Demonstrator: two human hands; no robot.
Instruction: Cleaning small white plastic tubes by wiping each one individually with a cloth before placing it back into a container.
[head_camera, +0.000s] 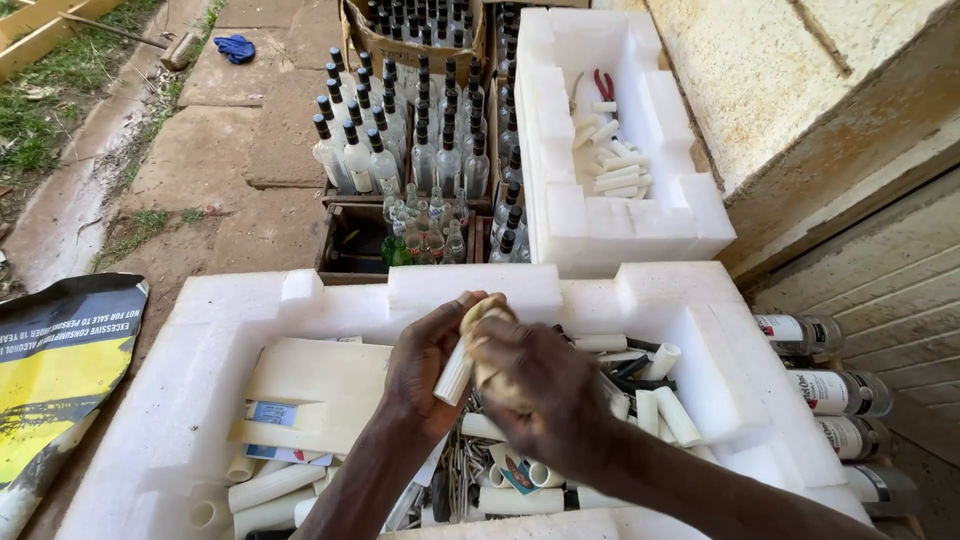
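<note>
Two hands (500, 370) hold one white tube (455, 375).

Head camera, looking steeply down from just above the work.

The single view sits close over the near white foam tray (330, 300) and both hands, faces forward and down, and reaches past it to a second foam tray (560, 215), bottle crates (340, 235) and paved ground (215, 150) beyond.

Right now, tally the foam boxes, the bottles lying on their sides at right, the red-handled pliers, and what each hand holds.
Foam boxes: 2
Bottles lying on their sides: 4
Red-handled pliers: 1
White tube in the left hand: 1
Tan cloth in the right hand: 1
Total: 9
</note>
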